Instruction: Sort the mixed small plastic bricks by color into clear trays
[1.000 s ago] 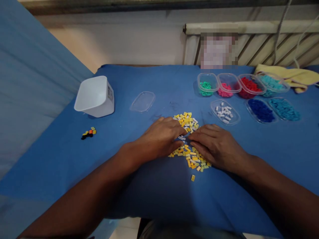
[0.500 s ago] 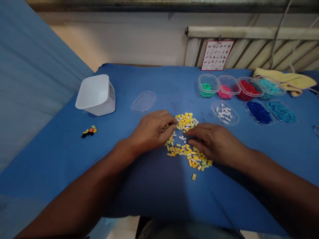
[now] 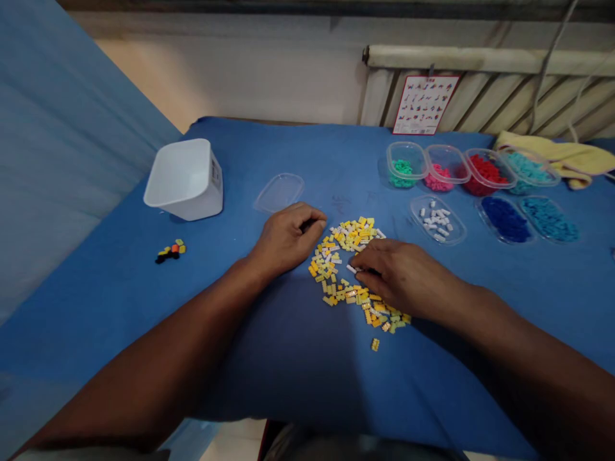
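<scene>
Small toy bricks in yellow, pale yellow and white lie in a loose ring-shaped pile (image 3: pixel 331 269) on the blue cloth. At the middle of that pile, my right hand (image 3: pixel 401 272) reaches in from the right, its thumb and fingers closing around a white brick (image 3: pixel 352 268). My left hand (image 3: pixel 291 237) rests at the pile's upper left edge, fingers curled and thumb tip close to the fingertips; whatever may be between them is hidden. One yellow brick (image 3: pixel 375 344) lies apart, below the pile.
A white tub (image 3: pixel 185 182) stands at the left, with a small cluster of coloured bricks (image 3: pixel 172 250) in front. A clear lid (image 3: pixel 279 193) lies beyond my left hand. White bricks fill part of a clear tray (image 3: pixel 438 219); tubs of green (image 3: pixel 401 173), pink and red bricks stand behind.
My left hand has drawn back leftward from the bricks, uncovering the pile's left side. My right hand has shifted slightly left, its fingertips now at a white brick.
</scene>
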### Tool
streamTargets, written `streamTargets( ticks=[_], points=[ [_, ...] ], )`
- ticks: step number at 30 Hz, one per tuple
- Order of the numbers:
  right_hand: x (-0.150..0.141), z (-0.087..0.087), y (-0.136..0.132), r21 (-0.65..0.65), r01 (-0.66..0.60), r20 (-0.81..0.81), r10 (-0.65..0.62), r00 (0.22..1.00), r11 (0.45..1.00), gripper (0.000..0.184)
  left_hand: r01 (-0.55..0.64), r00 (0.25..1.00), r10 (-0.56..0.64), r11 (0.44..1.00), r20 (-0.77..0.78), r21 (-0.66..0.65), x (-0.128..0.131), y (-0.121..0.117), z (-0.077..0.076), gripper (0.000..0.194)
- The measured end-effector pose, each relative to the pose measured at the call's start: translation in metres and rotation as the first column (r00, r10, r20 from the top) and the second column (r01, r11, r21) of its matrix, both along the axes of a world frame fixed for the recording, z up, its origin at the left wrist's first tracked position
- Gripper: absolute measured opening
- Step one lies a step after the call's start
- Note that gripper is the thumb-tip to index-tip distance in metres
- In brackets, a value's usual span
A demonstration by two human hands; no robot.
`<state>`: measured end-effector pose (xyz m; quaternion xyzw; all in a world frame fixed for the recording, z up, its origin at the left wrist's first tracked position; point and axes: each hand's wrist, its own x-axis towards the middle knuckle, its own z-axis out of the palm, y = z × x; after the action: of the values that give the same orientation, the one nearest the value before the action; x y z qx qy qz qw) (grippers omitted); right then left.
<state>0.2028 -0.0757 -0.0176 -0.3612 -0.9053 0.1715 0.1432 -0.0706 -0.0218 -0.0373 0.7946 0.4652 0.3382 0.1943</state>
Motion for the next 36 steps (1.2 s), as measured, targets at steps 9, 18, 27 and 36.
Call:
streamTargets(
  ticks=[9, 18, 27, 36],
  points=[
    [-0.001, 0.000, -0.003, -0.032, 0.021, -0.073, -0.023, 0.997, 0.999, 0.012, 0.009, 1.000, -0.009, 1.000, 0.022, 0.010, -0.002, -0.001, 0.001, 0.018],
    [0.082, 0.019, 0.008, -0.050, 0.416, -0.303, -0.411, 0.860, 0.908, 0.015, 0.059, 0.998, -0.060, 0.997, 0.016, 0.039, -0.004, 0.002, 0.005, 0.018],
    [0.159, -0.024, 0.017, 0.053, 0.730, -0.366, -0.667, 0.649, 0.681, 0.025, 0.023, 0.997, -0.024, 1.000, -0.079, -0.016, -0.002, 0.001, 0.016, 0.021],
    [0.155, -0.034, 0.023, 0.151, 0.651, -0.313, -0.589, 0.745, 0.744, 0.020, 0.036, 0.991, -0.039, 0.999, -0.128, -0.025, 0.001, -0.001, 0.021, 0.021]
  ],
)
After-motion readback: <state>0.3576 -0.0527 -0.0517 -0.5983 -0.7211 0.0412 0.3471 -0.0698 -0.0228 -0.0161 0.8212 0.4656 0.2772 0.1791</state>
